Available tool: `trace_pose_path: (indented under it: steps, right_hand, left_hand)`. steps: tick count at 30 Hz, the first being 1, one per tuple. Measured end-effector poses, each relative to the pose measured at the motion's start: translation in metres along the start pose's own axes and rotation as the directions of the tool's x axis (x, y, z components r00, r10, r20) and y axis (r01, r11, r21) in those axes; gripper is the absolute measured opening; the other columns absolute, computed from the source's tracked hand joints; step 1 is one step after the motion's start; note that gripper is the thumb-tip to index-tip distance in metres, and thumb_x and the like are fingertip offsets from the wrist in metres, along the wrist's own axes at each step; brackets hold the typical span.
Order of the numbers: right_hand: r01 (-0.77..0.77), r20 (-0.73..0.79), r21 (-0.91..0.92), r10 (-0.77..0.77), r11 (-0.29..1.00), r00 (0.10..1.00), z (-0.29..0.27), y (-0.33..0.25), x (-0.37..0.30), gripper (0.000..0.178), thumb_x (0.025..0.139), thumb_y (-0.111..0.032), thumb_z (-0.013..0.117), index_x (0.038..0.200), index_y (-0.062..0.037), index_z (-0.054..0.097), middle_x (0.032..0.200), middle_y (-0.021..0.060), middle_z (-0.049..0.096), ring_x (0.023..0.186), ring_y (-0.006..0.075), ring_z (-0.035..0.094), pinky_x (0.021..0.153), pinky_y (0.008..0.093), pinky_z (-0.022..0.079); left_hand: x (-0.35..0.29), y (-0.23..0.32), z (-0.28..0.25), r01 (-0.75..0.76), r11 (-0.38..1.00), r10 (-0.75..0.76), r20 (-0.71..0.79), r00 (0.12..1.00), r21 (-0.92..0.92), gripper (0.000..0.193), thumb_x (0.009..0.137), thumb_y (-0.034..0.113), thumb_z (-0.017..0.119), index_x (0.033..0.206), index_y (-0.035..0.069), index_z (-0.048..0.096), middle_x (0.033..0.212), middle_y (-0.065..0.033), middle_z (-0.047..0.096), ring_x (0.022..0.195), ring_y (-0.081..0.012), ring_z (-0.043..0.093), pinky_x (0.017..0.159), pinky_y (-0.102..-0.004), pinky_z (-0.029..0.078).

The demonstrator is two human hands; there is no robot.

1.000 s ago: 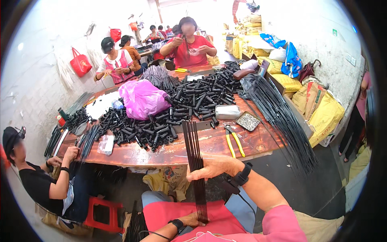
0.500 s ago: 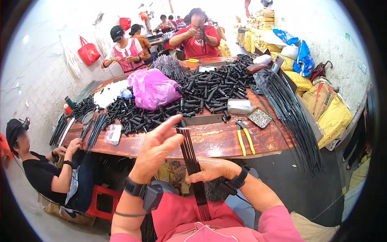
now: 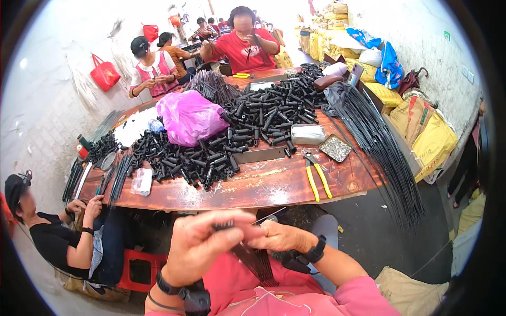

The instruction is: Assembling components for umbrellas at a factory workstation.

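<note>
A bundle of thin black rods (image 3: 255,263) slants up from my lap between my hands, its lower ends fanned against my red clothing. My left hand (image 3: 208,242) is curled around the upper part, with a dark end showing between thumb and fingers; its fingertips are somewhat blurred. From the other side, my right hand (image 3: 282,235) closes on the same bundle, its fingertips partly hidden behind the left ones. Beyond my hands is the table (image 3: 237,194), bearing a heap of short black tubular parts (image 3: 269,113). Yellow-handled pliers (image 3: 318,178) lie near its front edge.
A square tin of small bits (image 3: 336,148), a clear box (image 3: 308,134) and a pink plastic bag (image 3: 192,118) stand on the table. Long black rods (image 3: 377,150) overhang its right edge. One co-worker (image 3: 58,231) sits at left, another (image 3: 245,45) opposite. Yellow sacks (image 3: 435,139) line the right wall.
My left hand has lowered and come round the upper part of the rods, where its fingers were spread beside them. My right hand has moved slightly up the bundle, which tilts left.
</note>
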State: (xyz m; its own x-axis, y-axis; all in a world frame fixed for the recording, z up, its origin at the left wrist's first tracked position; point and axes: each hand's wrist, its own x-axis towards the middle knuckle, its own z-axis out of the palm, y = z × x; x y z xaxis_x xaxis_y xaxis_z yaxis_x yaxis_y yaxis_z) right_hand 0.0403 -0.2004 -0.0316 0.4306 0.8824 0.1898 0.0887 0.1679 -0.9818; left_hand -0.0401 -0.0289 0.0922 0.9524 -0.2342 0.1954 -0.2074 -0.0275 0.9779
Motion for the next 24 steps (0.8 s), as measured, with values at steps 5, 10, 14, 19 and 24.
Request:
trace_pose_path:
  steps: [5,10,14,19,24]
  right_hand:
    - [0.031,-0.089,-0.072,-0.037,0.997,0.995,0.013,0.017,-0.017,0.037,0.098,-0.030,0.051,0.100,0.0044,0.064,0.086,0.0113,0.070,0.081,0.0180,0.068,0.076,0.0307,0.052]
    - [-0.132,-0.192,0.107,0.150,0.986,0.970,0.013,0.024,-0.032,0.034,0.098,-0.026,0.053,0.101,0.0047,0.065,0.086,0.0112,0.070,0.081,0.0160,0.067,0.075,0.0305,0.054]
    - [-0.131,-0.149,0.193,0.161,0.972,0.976,0.015,0.025,-0.028,0.034,0.099,-0.027,0.052,0.099,0.0041,0.066,0.083,0.0100,0.069,0.079,0.0162,0.067,0.074,0.0303,0.054]
    - [-0.077,-0.101,0.099,0.087,0.992,0.991,0.011,0.035,-0.022,0.044,0.100,-0.036,0.049,0.090,0.0033,0.066,0.079,0.0083,0.067,0.074,0.0161,0.064,0.071,0.0307,0.052]
    - [-0.014,-0.222,0.024,0.019,1.000,0.975,0.009,0.010,-0.012,0.040,0.097,-0.031,0.054,0.077,0.0018,0.064,0.067,0.0048,0.062,0.068,0.0155,0.061,0.065,0.0306,0.050]
  left_hand:
    - [-0.034,0.008,0.018,-0.099,0.987,0.108,0.061,0.992,-0.128,0.033,0.086,0.007,0.065,0.114,-0.009,0.059,0.098,-0.0259,0.068,0.093,-0.0353,0.068,0.083,-0.0423,0.054]
    - [-0.035,-0.033,0.012,-0.192,0.907,0.150,-0.138,0.979,-0.375,0.012,0.088,-0.001,0.058,0.094,-0.008,0.066,0.089,-0.0205,0.070,0.091,-0.0298,0.070,0.087,-0.0407,0.054]
    - [-0.038,-0.105,-0.003,0.147,0.985,-0.167,-0.287,0.943,-0.089,0.019,0.083,-0.004,0.056,0.099,-0.004,0.065,0.095,-0.0164,0.069,0.087,-0.0224,0.067,0.080,-0.0358,0.054]
    - [-0.012,-0.112,0.021,0.338,0.853,-0.387,-0.048,0.921,-0.398,0.039,0.087,0.005,0.061,0.124,-0.005,0.057,0.110,-0.0152,0.067,0.086,-0.0117,0.062,0.069,-0.0250,0.052]
    - [0.003,-0.127,0.024,0.166,0.828,-0.271,-0.123,0.955,-0.535,0.030,0.091,0.009,0.060,0.116,-0.007,0.059,0.108,-0.0199,0.067,0.098,-0.0225,0.065,0.084,-0.0325,0.053]
